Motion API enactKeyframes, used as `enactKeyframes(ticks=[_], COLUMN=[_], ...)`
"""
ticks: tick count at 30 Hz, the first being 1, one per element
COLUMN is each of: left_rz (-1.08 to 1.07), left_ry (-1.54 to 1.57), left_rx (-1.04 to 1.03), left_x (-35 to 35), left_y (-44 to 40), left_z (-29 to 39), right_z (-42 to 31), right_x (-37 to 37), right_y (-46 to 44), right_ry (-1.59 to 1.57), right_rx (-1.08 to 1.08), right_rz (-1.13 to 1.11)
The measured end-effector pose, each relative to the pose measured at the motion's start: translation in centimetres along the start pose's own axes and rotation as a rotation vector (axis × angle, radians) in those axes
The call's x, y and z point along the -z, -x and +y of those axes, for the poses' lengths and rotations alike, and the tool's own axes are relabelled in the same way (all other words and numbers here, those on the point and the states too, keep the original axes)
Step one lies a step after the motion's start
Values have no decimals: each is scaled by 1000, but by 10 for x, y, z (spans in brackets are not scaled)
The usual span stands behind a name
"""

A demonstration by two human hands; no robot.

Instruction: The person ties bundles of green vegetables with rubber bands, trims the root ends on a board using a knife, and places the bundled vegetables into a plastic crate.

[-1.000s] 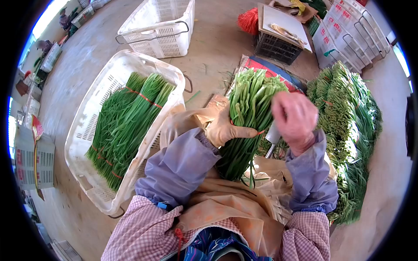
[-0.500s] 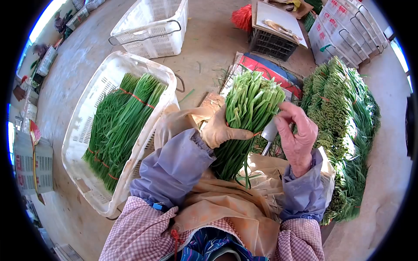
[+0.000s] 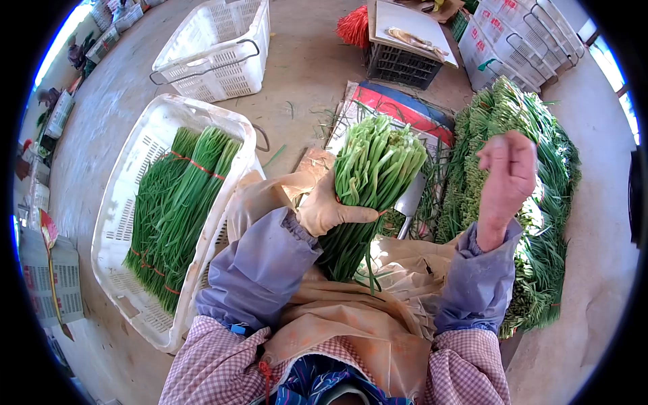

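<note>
My left hand [image 3: 329, 210], in a tan glove, is wrapped round a bunch of garlic chives [image 3: 380, 162]. The cut pale ends point up and away, and the dark leaves hang down over my lap. A thin red band shows at the bunch beside my thumb. To the right, apart from the bunch, my right hand [image 3: 507, 182] is raised with its fingers curled in; whether anything is pinched there I cannot make out. Behind it lies a tall pile of chives [image 3: 553, 196]. A metal blade-like tool [image 3: 409, 199] shows partly beside the bunch.
At my left stands a white crate [image 3: 108, 233] with banded chive bunches [image 3: 179, 219] inside. Further off are another white crate [image 3: 223, 74], a black crate [image 3: 403, 67] under a board, red strands [image 3: 353, 27] and stacked white crates [image 3: 513, 40]. A tan apron [image 3: 358, 314] covers my lap.
My right hand has moved away from the bunch, to the right and up, and its fingers have curled in. My left hand keeps hold of the chives. The whole view has shifted slightly.
</note>
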State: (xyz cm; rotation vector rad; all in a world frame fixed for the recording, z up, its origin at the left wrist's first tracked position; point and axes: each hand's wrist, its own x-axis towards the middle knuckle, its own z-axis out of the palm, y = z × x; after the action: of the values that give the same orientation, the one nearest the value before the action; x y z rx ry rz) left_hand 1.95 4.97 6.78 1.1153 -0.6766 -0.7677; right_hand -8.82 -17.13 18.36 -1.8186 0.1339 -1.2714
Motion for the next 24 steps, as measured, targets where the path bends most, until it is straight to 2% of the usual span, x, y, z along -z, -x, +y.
enactKeyframes(ticks=[3,6,9,10,13,15,17,19,21,22,23,24], left_rz=[-16,-20,-44,-29,-48,-44,-35,-34,-74,-71,-163,-182], left_ry=[-11,63,3,64,1,0,-16,-54,94,160,104,198], left_rx=[13,8,86,29,65,64,56,42,13,-8,14,19], left_x=[-1,-6,-3,-8,-9,-8,-6,-1,-8,-11,-9,-10], left_y=[-2,-2,0,1,1,2,3,3,0,1,-1,0], left_z=[-4,-10,-12,-9,-3,-1,-4,-11,-11,-8,1,-2], right_z=[-7,-4,-4,-5,-4,-3,15,17,3,-4,-10,-14], right_x=[-11,-22,-23,-25,-17,0,37,39,16,2,-5,-12], right_y=[13,8,1,0,-5,-26,-47,-37,-14,-6,-4,-4], right_ry=[160,73,157,206,174,-163,-688,-346,121,152,183,186], right_rx=[-135,-11,107,139,34,-123,-201,-168,-203,-133,-92,-39], right_rz=[-361,-529,-718,-703,-541,-219,-249,-401,-546,-556,-635,-730])
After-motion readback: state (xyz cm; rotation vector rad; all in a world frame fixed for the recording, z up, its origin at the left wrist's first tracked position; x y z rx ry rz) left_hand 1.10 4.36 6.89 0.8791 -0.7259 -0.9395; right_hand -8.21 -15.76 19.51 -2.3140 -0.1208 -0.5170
